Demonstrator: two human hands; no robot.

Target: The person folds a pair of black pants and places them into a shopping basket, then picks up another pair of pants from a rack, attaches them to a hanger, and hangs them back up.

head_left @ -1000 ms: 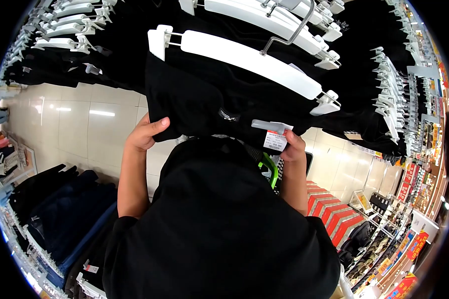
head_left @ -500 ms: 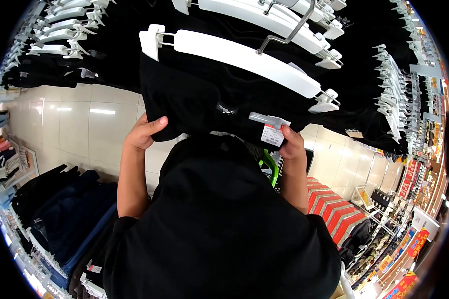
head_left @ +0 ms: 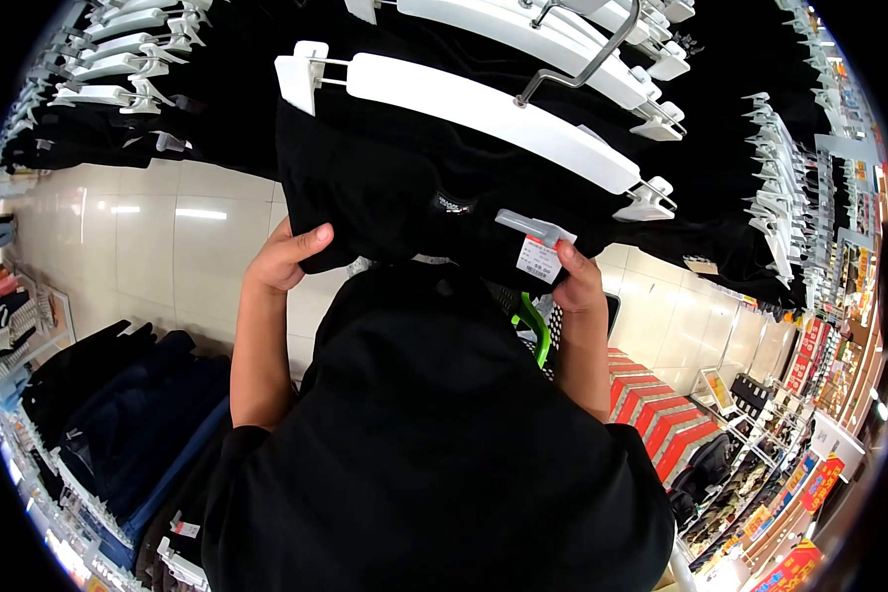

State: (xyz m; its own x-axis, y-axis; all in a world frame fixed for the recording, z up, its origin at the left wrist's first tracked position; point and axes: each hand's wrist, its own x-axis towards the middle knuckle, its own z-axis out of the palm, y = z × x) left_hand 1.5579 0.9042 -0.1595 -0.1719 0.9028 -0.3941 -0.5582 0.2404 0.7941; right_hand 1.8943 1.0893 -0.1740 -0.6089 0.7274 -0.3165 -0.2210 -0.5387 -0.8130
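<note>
A black garment [head_left: 365, 187], perhaps trousers, hangs by its top edge from the end clips of a white clip hanger [head_left: 483, 113] with a metal hook. My left hand [head_left: 288, 259] grips its left side, thumb in front and fingers hidden behind the cloth. On the right side my right hand [head_left: 577, 281] is closed round the cloth, its thumb at the edge of a white price tag [head_left: 539, 259]. That tag hangs from a clear plastic strip. A small dark label [head_left: 454, 203] shows at the garment's middle.
More white hangers [head_left: 123, 69] with black clothes fill the racks ahead and to both sides. Dark blue clothes [head_left: 143, 414] hang at lower left. A green basket handle [head_left: 533, 331] and red-and-grey striped stacks [head_left: 656, 409] are at right, above a tiled floor [head_left: 148, 237].
Both hands keep their hold on the garment. The price tag has shifted slightly left and tilted, and the hanger's right end sits a little farther right in view.
</note>
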